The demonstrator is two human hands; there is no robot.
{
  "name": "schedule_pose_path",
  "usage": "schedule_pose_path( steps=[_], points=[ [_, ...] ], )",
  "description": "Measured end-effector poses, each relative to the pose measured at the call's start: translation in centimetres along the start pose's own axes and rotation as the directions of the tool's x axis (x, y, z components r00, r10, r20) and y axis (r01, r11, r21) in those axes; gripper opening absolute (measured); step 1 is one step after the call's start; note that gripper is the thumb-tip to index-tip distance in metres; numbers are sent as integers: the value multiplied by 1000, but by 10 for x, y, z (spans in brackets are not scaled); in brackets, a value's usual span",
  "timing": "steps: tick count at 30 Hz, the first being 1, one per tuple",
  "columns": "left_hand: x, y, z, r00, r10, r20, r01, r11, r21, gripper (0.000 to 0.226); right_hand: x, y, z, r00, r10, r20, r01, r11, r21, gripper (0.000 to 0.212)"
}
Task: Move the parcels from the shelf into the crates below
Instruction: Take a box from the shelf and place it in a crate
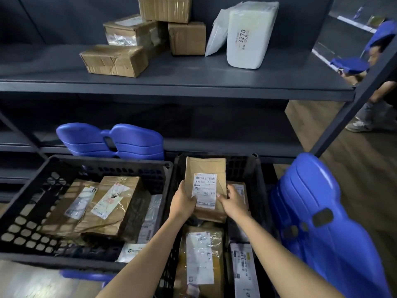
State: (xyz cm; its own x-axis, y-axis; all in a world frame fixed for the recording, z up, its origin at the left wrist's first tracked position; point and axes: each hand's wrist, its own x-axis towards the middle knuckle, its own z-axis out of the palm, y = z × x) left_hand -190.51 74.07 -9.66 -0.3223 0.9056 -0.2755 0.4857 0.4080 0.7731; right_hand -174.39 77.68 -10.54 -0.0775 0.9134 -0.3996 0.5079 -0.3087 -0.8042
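Both hands, left hand (183,202) and right hand (233,203), grip a brown parcel (205,186) with curled fingers over the right crate (258,179). It looks like the placing step. Next they should lower it and let go.

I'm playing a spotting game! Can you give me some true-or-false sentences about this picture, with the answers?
1. The left hand and the right hand hold a brown parcel over the right crate. True.
2. The shelf is bare. False: cardboard boxes and white bags sit on it.
3. The left crate has parcels inside. True.
4. The brown parcel has no sticker. False: a white barcode label faces up.
5. The plastic stack right of the crates is green. False: it is blue.
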Motion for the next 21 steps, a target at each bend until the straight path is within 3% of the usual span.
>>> schedule_pose_path(
  steps=[17,21],
  points=[
    [32,-57,31,999,-29,46,20,983,180,74,34,45,51,996,44,80,-40,998,-53,53],
    [29,-63,37,999,9,51,-22,969,246,69,37,47,53,997,29,74,-22,995,-96,53]
  ],
)
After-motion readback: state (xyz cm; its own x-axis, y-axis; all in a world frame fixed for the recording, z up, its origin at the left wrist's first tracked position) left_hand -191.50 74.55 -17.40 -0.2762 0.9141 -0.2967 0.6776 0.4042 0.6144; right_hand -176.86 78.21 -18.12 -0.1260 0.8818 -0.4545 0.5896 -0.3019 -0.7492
